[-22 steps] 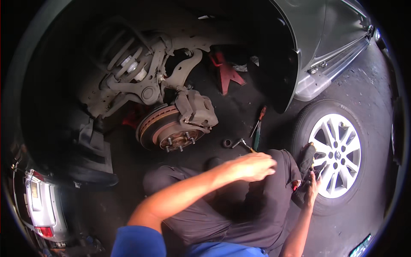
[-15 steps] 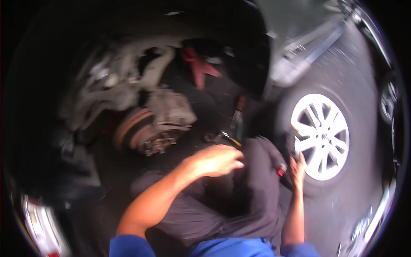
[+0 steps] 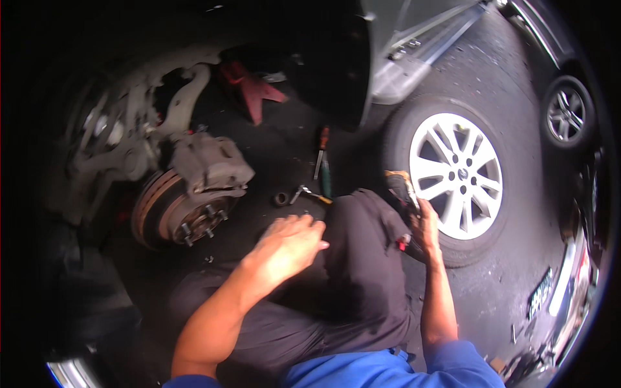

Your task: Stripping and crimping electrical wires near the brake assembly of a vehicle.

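Observation:
My left hand (image 3: 288, 244) hangs above my lap, back of the hand up, fingers loosely bent and apart, with nothing visible in it. Low at my right side, my right hand (image 3: 427, 226) is closed around a dark object with a yellow-orange end (image 3: 402, 187); its exact kind does not show. That object overlaps the near side of a loose wheel (image 3: 432, 167) with a silver rim, lying on the floor. Left of my left hand is a rusty brake disc (image 3: 155, 210) with bare wheel studs. A brake caliper (image 3: 217, 165) sits over the disc.
Beyond my knee lie an orange-handled screwdriver (image 3: 324, 137), a green-handled tool (image 3: 325, 181), a ratchet (image 3: 304, 191) and a dark ring-shaped part (image 3: 281, 199). A red jack stand (image 3: 252, 90) stands under the car. A grey jack (image 3: 401, 81) lies farther off, and another wheel (image 3: 568, 111) is at right.
The view has swung right, so the scene sits farther left and higher. My left hand has moved slightly toward the brake disc. My right hand keeps its hold on the dark object.

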Tool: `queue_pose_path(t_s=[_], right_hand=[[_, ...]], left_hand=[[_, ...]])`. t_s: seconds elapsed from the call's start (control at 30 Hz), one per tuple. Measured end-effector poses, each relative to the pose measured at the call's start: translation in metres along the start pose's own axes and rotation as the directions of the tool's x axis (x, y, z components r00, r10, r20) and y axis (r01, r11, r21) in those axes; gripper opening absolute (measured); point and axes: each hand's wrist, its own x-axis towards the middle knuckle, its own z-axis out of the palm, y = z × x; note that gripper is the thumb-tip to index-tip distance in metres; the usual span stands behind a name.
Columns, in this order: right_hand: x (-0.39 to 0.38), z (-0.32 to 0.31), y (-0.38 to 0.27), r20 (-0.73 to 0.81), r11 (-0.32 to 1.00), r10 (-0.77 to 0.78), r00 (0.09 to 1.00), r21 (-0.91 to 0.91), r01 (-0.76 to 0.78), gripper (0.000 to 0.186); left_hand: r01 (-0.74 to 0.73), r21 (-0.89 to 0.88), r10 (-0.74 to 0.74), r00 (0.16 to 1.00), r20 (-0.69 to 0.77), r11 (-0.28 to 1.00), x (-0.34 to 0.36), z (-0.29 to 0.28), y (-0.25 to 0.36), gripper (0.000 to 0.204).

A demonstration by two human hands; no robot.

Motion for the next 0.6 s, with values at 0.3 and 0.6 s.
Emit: queue_pose_path(t_s=[0.3, 0.6], right_hand=[[0.005, -0.013, -0.027, -0.057, 0.943, 0.056, 0.997, 0.331, -0.035, 0.03], [-0.006, 0.015, 0.047, -0.093, 0.964, 0.265, 0.96, 0.003, -0.266, 0.047]], left_hand=[[-0.035, -0.052, 0.028, 0.993, -0.118, 0.998, -0.003, 0.017, -0.006, 0.03], [0.024, -0.01, -0.024, 0.999, 0.025, 1.0, 0.0, 0.009, -0.008, 0.034]])
